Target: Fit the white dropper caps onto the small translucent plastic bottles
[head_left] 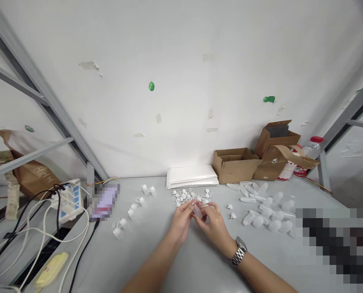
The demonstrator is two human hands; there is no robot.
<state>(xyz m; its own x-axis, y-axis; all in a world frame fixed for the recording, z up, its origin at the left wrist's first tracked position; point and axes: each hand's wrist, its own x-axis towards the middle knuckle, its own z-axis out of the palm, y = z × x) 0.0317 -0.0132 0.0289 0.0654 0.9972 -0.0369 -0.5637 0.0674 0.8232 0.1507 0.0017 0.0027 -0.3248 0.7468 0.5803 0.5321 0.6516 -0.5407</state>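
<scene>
Over the middle of the grey table, a small translucent plastic bottle (197, 211) is tilted between my two hands. My left hand (181, 220) pinches its upper end with thumb and fingers. The fingers of my right hand (214, 224) are closed round its other side; a watch is on that wrist. What is at the bottle's mouth is hidden by my fingertips. Just beyond my hands lies a pile of small white caps (184, 197). Two loose caps (232, 216) lie right of my right hand. Farther right are many uncapped translucent bottles (257, 221), some lying down.
Several capped bottles (141, 202) stand at left. A phone (106, 201), power strip (73, 201), tangled cables and a yellow object (52, 269) are farther left. Along the wall sit white sheets (192, 177), an open cardboard box (236, 169), a paper bag (270, 163) and a red-capped bottle (313, 148).
</scene>
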